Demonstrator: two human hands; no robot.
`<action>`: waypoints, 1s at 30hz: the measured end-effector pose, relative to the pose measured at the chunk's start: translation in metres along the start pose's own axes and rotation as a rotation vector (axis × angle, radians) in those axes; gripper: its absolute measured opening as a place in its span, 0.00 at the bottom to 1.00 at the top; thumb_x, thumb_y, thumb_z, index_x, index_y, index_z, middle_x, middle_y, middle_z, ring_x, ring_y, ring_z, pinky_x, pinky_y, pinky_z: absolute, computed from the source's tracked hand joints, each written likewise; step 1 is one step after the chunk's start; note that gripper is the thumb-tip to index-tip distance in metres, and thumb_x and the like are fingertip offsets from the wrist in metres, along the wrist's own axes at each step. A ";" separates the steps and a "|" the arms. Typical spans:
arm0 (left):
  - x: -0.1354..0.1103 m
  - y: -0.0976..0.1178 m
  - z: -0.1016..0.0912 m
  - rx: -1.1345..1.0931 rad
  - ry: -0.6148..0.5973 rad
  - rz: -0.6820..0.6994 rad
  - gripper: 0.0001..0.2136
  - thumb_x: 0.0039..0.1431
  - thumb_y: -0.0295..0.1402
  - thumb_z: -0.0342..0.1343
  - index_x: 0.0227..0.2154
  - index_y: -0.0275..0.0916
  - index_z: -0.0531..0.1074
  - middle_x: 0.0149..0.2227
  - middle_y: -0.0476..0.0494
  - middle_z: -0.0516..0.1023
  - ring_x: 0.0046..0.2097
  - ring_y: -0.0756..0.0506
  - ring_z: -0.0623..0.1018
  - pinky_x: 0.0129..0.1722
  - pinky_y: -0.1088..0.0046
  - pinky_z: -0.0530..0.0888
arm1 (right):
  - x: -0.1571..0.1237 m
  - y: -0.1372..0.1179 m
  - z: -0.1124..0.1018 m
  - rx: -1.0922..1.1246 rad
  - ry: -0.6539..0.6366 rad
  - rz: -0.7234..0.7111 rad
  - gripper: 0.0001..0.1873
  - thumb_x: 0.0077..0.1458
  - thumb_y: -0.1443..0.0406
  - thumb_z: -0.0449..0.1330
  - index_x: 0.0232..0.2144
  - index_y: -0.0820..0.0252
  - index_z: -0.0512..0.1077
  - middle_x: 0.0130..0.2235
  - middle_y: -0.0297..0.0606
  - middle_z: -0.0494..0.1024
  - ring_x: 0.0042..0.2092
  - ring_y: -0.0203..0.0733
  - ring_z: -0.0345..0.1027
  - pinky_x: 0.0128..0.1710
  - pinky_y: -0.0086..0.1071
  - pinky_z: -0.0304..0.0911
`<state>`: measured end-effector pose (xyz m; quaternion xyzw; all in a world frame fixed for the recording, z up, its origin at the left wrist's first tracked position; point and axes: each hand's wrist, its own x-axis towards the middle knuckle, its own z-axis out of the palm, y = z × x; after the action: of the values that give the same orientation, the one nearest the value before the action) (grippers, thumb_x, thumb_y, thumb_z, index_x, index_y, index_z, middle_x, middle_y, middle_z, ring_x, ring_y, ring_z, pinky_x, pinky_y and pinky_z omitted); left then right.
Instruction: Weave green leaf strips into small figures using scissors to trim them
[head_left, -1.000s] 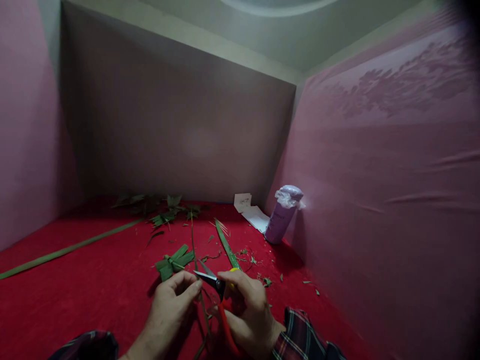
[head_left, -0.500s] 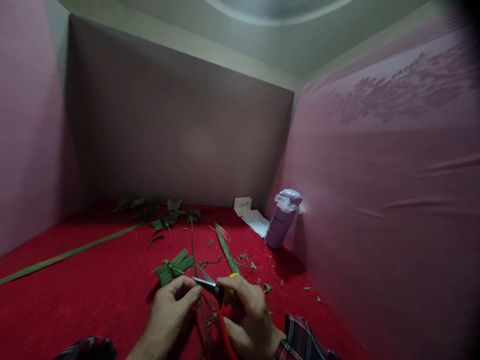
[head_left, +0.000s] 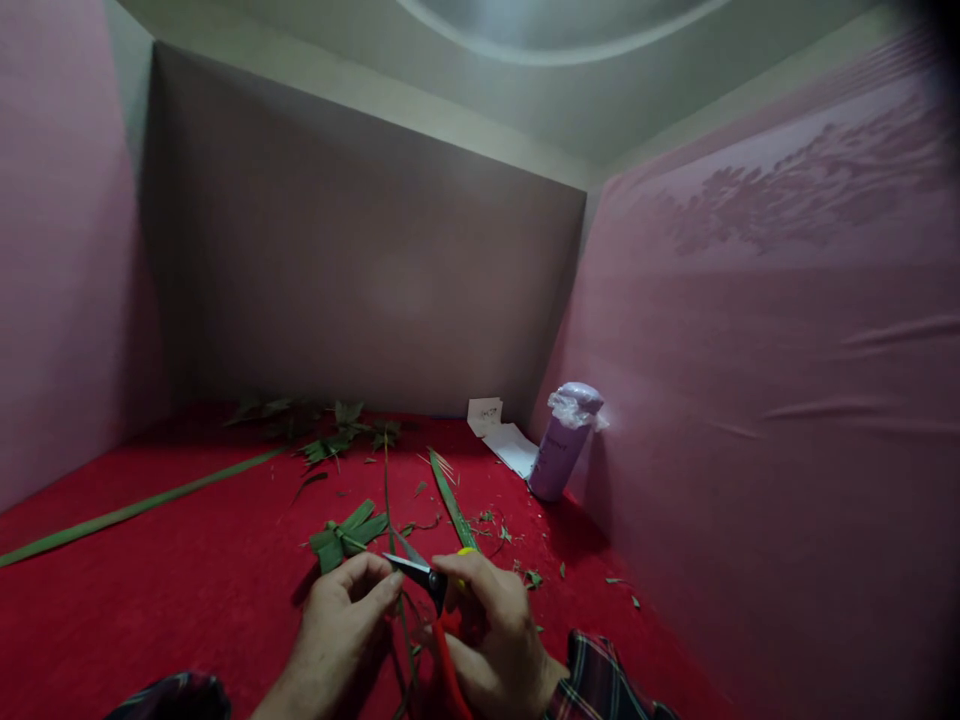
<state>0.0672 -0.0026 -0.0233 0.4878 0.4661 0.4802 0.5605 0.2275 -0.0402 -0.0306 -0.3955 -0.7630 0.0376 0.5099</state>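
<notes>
My left hand (head_left: 341, 620) is closed, thumb and forefinger pinched together. A folded green leaf piece (head_left: 349, 535) sticks out beyond its fingers, its pale stalk running back into the grip. In my right hand (head_left: 499, 625) is a pair of scissors (head_left: 427, 578) with red and yellow handles. The blades are parted and point left, their tips close to the left fingertips and the stalk. A long thin stem (head_left: 387, 485) runs beneath the blades; whether they touch it I cannot tell.
Leafy sprigs (head_left: 337, 435) lie at the back of the red cloth (head_left: 202, 560). A long green strip (head_left: 150, 507) stretches left, and a shorter leaf strip (head_left: 450, 497) lies beyond the scissors. Clippings (head_left: 532, 580), white papers (head_left: 511, 448) and a plastic-wrapped purple bottle (head_left: 559, 455) are on the right.
The camera view has tilted slightly. Both hands, the scissors and the folded leaf stay practically in place.
</notes>
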 end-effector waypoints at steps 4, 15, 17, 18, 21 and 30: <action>0.002 -0.001 0.000 -0.031 -0.021 0.023 0.11 0.34 0.37 0.61 0.14 0.36 0.67 0.14 0.53 0.66 0.19 0.52 0.63 0.19 0.78 0.59 | -0.001 0.001 0.001 -0.001 -0.015 -0.007 0.22 0.44 0.66 0.63 0.44 0.58 0.65 0.26 0.31 0.68 0.24 0.34 0.59 0.24 0.27 0.55; 0.002 -0.003 0.002 -0.016 -0.001 -0.005 0.12 0.33 0.40 0.61 0.14 0.37 0.66 0.13 0.55 0.64 0.17 0.52 0.61 0.17 0.78 0.58 | 0.000 0.003 0.001 -0.010 -0.005 -0.014 0.21 0.44 0.64 0.63 0.43 0.58 0.66 0.26 0.32 0.70 0.25 0.36 0.62 0.24 0.28 0.57; 0.002 -0.004 0.001 -0.010 -0.003 0.008 0.12 0.33 0.39 0.61 0.14 0.37 0.66 0.13 0.54 0.64 0.17 0.53 0.61 0.17 0.78 0.57 | 0.000 0.003 0.001 -0.011 -0.016 0.001 0.21 0.45 0.64 0.63 0.43 0.58 0.66 0.26 0.32 0.69 0.25 0.35 0.61 0.24 0.28 0.57; 0.002 -0.004 0.001 -0.005 -0.004 0.017 0.12 0.34 0.39 0.61 0.14 0.37 0.66 0.13 0.54 0.65 0.18 0.53 0.61 0.17 0.78 0.57 | -0.001 0.003 0.000 -0.010 -0.019 0.008 0.21 0.45 0.64 0.63 0.43 0.59 0.66 0.26 0.32 0.69 0.25 0.35 0.61 0.24 0.28 0.57; 0.002 -0.005 0.000 -0.003 -0.006 0.024 0.11 0.34 0.39 0.60 0.14 0.36 0.66 0.14 0.54 0.65 0.18 0.52 0.62 0.19 0.78 0.58 | -0.001 0.003 0.000 -0.005 -0.019 0.009 0.21 0.45 0.64 0.63 0.43 0.59 0.66 0.26 0.32 0.69 0.24 0.35 0.61 0.24 0.28 0.56; 0.003 -0.003 0.001 -0.038 -0.016 0.019 0.11 0.34 0.38 0.61 0.13 0.36 0.66 0.14 0.53 0.66 0.19 0.52 0.64 0.19 0.77 0.59 | -0.001 0.004 0.001 0.000 -0.017 -0.007 0.21 0.46 0.63 0.63 0.43 0.59 0.65 0.25 0.32 0.68 0.24 0.35 0.61 0.23 0.28 0.57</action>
<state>0.0687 -0.0002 -0.0261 0.4853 0.4476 0.4903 0.5690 0.2292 -0.0371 -0.0336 -0.3927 -0.7686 0.0390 0.5034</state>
